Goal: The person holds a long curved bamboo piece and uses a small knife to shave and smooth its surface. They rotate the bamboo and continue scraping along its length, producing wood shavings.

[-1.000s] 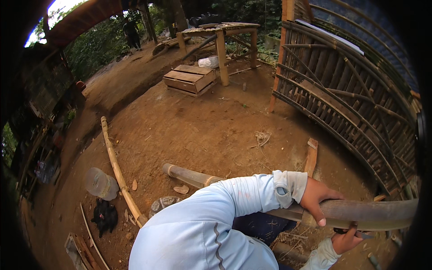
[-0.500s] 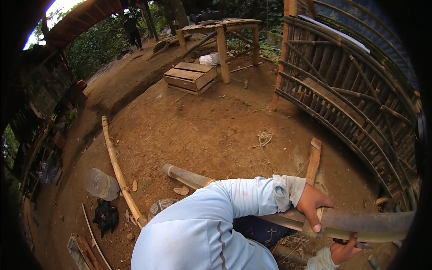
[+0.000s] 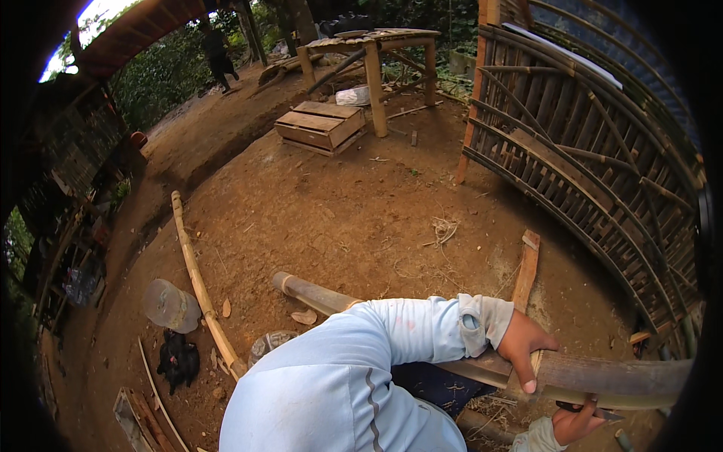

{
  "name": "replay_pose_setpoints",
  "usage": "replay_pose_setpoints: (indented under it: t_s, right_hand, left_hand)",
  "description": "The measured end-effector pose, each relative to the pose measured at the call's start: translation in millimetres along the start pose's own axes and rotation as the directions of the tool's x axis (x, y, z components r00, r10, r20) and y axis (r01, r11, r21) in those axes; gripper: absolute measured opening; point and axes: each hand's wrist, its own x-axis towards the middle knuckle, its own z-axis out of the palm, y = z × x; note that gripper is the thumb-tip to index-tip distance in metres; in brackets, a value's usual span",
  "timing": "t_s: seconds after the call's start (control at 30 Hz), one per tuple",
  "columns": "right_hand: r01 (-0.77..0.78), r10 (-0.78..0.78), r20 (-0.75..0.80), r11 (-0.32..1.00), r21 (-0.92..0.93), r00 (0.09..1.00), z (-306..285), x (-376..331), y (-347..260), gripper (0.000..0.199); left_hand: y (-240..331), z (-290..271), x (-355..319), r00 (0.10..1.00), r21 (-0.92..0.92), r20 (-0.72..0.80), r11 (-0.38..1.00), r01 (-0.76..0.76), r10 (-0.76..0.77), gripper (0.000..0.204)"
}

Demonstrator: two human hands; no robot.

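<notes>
A thick split bamboo pole (image 3: 617, 377) lies across the lower right, its smooth grey-brown outer side up and a paler green-yellow edge below. My left hand (image 3: 525, 348) is wrapped over its top beside a node, thumb pointing down the near side. Just below the bamboo's near edge, my right hand (image 3: 577, 426) closes round a knife (image 3: 610, 415) with a dark handle and a short dark pointed blade. One fingertip of that hand reaches up to the bamboo's edge. My light blue sleeve covers part of the pole to the left.
A loose pole (image 3: 197, 279), a translucent bucket (image 3: 172, 305) and a dark hen (image 3: 178, 361) are on the earth floor at left. A board (image 3: 526, 271) lies beyond my left hand. Further off are a wooden crate (image 3: 320, 126), a bamboo table (image 3: 374, 83) and a slatted bamboo fence (image 3: 580, 151).
Both hands stay almost in place on the bamboo and knife. The view shifts slightly. A distant dark-clothed person at the upper left has changed stride, and the hen has moved its head.
</notes>
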Motion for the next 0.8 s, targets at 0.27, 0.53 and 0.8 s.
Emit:
replay_pose_setpoints:
  t_s: [0.27,0.53,0.8]
  right_hand:
    - [-0.012,0.013,-0.024,0.999,0.049,1.000,18,-11,4,0.041]
    - [-0.021,0.021,-0.020,0.999,0.036,1.000,-7,-4,15,0.043]
    - [0.098,-0.098,-0.014,0.995,0.023,0.995,19,-5,2,0.042]
  left_hand:
    - [-11,-5,-11,1.000,-0.120,-0.023,0.993,0.011,-0.014,0.104]
    - [-11,-5,-2,1.000,-0.090,0.019,0.996,-0.002,0.004,0.106]
    - [-4,-3,1,1.000,-0.052,0.008,0.999,-0.008,0.009,0.108]
